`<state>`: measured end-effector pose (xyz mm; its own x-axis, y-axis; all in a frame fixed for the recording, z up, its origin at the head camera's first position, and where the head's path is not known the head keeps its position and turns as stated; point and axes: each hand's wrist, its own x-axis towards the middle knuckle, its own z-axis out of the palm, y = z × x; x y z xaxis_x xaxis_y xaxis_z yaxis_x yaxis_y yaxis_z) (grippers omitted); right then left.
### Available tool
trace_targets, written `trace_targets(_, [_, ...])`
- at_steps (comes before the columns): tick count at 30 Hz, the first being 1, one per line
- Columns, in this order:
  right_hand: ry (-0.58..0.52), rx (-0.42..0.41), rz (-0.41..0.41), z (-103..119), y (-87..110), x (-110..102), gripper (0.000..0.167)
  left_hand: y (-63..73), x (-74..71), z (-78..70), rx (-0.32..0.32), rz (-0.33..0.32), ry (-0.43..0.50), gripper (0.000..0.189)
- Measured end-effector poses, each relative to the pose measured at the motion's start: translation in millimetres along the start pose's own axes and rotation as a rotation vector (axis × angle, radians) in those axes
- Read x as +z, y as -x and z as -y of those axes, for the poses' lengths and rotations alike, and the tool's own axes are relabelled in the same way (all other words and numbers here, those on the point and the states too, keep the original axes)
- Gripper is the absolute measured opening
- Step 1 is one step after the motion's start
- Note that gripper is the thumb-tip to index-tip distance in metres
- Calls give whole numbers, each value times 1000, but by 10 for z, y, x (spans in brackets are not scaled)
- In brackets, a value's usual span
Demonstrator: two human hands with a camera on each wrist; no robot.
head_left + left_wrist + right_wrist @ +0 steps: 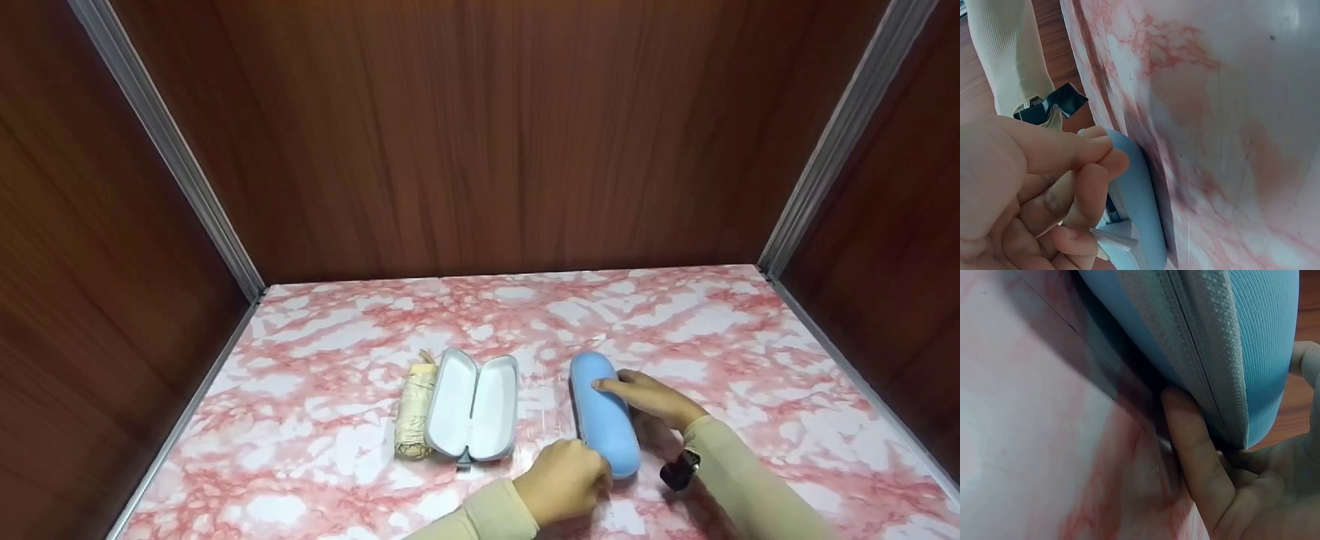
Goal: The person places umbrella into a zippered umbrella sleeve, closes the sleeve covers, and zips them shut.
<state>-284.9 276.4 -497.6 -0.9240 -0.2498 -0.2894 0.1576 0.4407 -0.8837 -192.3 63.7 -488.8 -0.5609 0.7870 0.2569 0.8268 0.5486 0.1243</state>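
Note:
A long, rounded light-blue zip case (602,420), like a glasses case, lies on the marbled table, right of centre. My right hand (656,399) holds it from the right, thumb on top; in the right wrist view, fingers (1193,450) reach along its underside below the grey zip band (1207,343). At the near end, my left hand (566,480) has curled fingers pinching at the case's edge by the zip. Those fingertips hide what they pinch. A small grey tab (1120,235) sticks out from the zip side in the left wrist view.
Left of the blue case, a pale grey hinged case (472,409) lies open, its white inside facing up. Close against its left side is a rolled beige bundle (414,412) with a cord at its far end. Brown wood-grain panels (480,135) enclose the table's back and sides.

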Motion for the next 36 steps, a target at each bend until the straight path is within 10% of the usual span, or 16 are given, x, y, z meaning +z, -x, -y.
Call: trace_targets(36, [19, -11, 5, -12, -5, -8, 86, 9, -43, 152, -37, -23, 221, 22])
